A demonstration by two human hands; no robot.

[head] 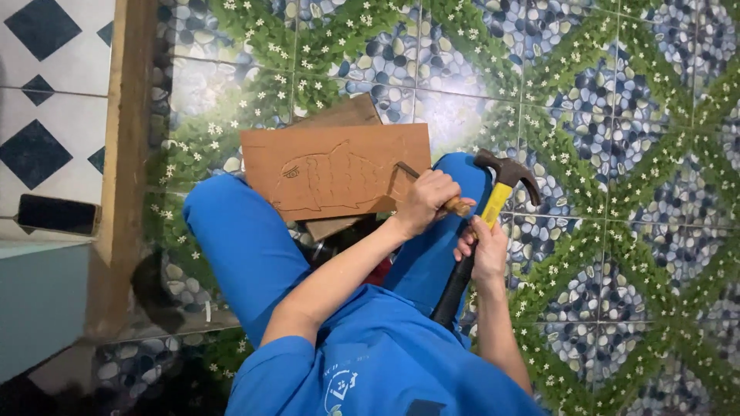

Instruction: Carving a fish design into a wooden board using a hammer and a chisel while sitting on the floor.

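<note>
Closest to us, our right hand [486, 250] grips the claw hammer [493, 208] just right of the chisel [432, 189] our left hand [424, 202] clamps, tip slanting up-left onto the carved fish board [335, 169].

chisel [432, 189] shaft hidden in hand [426, 202], lower board [343, 115] mostly covered

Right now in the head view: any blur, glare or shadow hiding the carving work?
Head view: even, soft light, no glare. The board and its fish outline are sharp. The left hand on the chisel and the right hand on the hammer are slightly soft. Shadow darkens the lower left corner.
</note>
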